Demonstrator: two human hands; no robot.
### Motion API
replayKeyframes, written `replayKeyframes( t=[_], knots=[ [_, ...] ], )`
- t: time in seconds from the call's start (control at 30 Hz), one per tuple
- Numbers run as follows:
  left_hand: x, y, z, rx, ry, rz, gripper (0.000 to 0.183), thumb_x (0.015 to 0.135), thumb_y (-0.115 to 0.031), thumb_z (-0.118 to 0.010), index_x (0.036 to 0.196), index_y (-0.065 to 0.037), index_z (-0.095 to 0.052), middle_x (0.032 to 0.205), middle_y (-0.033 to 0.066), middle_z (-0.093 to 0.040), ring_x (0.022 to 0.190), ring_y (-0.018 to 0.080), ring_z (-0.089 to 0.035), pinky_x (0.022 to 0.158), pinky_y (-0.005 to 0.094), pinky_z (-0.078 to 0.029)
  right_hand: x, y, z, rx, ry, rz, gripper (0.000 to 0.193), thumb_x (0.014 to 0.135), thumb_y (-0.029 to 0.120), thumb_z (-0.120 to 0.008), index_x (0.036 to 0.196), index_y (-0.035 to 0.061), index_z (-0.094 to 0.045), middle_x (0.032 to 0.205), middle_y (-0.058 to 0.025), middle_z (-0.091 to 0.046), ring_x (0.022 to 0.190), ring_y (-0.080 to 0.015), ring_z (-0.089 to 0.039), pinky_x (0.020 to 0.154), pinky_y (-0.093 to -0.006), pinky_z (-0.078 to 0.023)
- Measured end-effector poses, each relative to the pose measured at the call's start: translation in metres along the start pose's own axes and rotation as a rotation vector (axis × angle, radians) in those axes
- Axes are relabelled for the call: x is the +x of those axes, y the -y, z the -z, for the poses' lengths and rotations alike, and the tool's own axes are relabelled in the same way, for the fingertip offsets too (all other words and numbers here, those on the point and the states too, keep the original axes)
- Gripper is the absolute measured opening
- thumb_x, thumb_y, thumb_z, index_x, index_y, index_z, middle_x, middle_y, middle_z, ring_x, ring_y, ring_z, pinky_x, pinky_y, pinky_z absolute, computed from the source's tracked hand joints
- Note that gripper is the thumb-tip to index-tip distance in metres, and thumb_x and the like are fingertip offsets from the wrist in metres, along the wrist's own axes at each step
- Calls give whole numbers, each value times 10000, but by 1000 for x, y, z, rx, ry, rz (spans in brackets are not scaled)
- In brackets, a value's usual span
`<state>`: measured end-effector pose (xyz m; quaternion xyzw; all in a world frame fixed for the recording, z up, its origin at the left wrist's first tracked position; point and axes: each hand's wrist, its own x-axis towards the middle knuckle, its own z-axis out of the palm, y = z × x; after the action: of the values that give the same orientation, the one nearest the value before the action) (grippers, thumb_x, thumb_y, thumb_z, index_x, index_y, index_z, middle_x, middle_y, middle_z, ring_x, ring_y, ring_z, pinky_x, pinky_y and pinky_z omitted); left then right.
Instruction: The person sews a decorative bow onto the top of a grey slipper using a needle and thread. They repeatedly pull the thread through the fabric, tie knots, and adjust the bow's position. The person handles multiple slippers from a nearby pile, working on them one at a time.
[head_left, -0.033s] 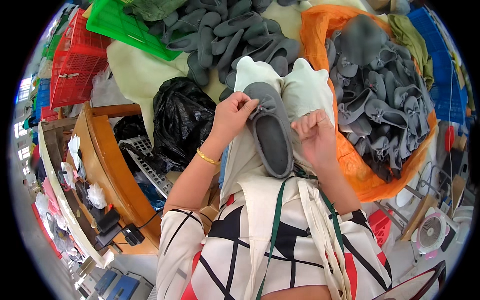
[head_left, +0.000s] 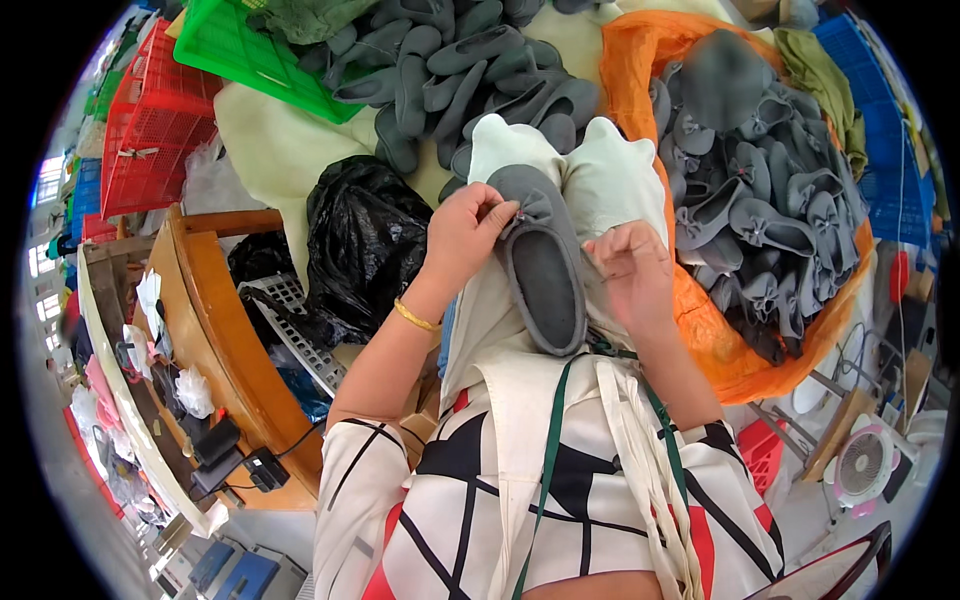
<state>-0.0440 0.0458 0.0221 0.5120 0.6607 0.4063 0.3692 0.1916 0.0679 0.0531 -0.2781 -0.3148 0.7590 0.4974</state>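
Observation:
A dark grey slip-on shoe [head_left: 543, 285] lies on my lap, its toe pointing away from me and its opening facing up. At the toe sits a small grey fabric bow [head_left: 540, 210]. My left hand [head_left: 470, 225] is closed, thumb and forefinger pinching the bow at its left side, where a tiny reddish spot shows. Just right of the shoe, my right hand [head_left: 632, 268] is raised with its fingers curled and the fingertips together. Whatever it may hold is too small to make out. It appears apart from the shoe.
An orange sack [head_left: 690, 345] full of grey bowed shoes stands at the right. More grey shoes [head_left: 470, 75] are heaped ahead, beside a green crate [head_left: 270, 65]. At left are a black plastic bag [head_left: 365, 230], a wooden table [head_left: 235, 370] and a red crate [head_left: 160, 120].
My right hand has turned slightly and its curled fingers have loosened a little. The left hand and the shoe have stayed in place.

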Motion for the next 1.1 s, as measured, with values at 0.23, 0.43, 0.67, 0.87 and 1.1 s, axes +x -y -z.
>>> replayKeyframes(
  t=[0.23, 0.43, 0.67, 0.87, 1.1],
  knots=[
    [-3, -37, 0, 350, -23, -339, 135, 872, -195, -671, 882, -65, -638, 820, 95, -614, 713, 277, -637, 621, 382, -510, -42, 43, 58, -405, -304, 82, 175, 1026, 153, -492, 973, 23, -598, 844, -51, -578, 793, -168, -598, 861, -363, -514],
    [1, -58, -6, 638, 61, -235, 517, 812, -531, -701, 799, -23, -606, 763, 123, -620, 696, 307, -646, 597, 385, -518, -101, 97, 176, -146, -757, 22, 212, 999, 213, -575, 1105, 31, -598, 726, 45, -451, 633, -81, -432, 612, -255, -406],
    [13, -55, -23, 811, 11, -148, 505, 816, -509, -697, 756, -18, -597, 749, 162, -647, 704, 348, -654, 606, 414, -514, -106, 87, 181, -1194, -660, -82, 595, 935, 105, -571, 1456, -58, -334, 665, 1, -568, 558, -63, -497, 522, -220, -416],
    [12, -40, -9, 530, 23, -73, 332, 843, -314, -699, 804, 8, -629, 674, 120, -631, 630, 262, -634, 588, 366, -493, -34, 38, 85, -781, -279, -116, 116, 960, 77, -606, 1062, 31, -576, 748, -24, -617, 640, -73, -579, 582, -228, -467],
    [2, -36, -6, -20, 16, 270, 185, 876, -187, -721, 842, -17, -657, 656, -37, -605, 543, 30, -536, 491, 196, -409, 15, -2, -16, -861, 109, -136, 126, 928, 129, -615, 936, 3, -624, 739, -92, -639, 617, -151, -578, 600, -301, -475]
  ],
)
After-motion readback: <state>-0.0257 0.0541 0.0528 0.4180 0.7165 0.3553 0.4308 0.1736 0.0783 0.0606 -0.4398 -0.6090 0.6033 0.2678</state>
